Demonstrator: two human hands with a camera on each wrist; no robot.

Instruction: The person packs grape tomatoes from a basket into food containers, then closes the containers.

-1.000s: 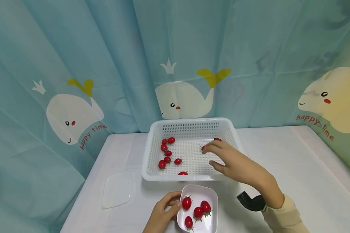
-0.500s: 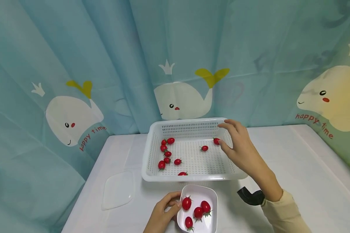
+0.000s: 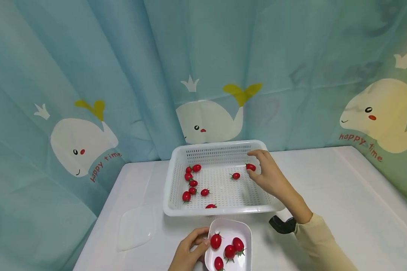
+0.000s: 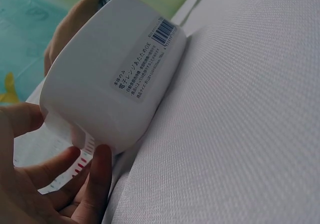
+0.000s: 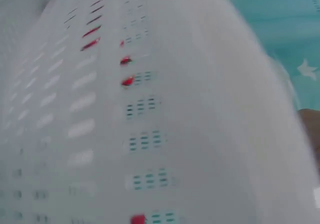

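While the left hand (image 3: 190,250) holds the white bowl (image 3: 228,230) at bottom centre of the frame, thumb at the rim and fingers outside, four red tomatoes (image 3: 237,244) sit in it; a light, steady hold looks enough there; clear lid (image 3: 135,227) flat on the white cloth (image 3: 325,180), lower left of the frame; just beyond the bowl, the white basket (image 3: 224,211), lower middle; loose tomatoes (image 3: 193,183) lie mostly along its left side, one part hidden by the front rim; smaller tomato (image 3: 236,175) right of the basket's middle; farther up and right, the right hand (image 3: 269,175) hangs over the basket's right side, thumb and fingers parted about the far tomato (image 3: 250,167), grip not closed; whether the thumb touches, cannot tell.

Judgement: best pinched softly by its smooth sides, clear of the green stem, as the skin may slip or bruise; keep the fingers off the smaller tomato; lift straight, well over the rim; blue curtain (image 3: 122,56) behind, upper frame.
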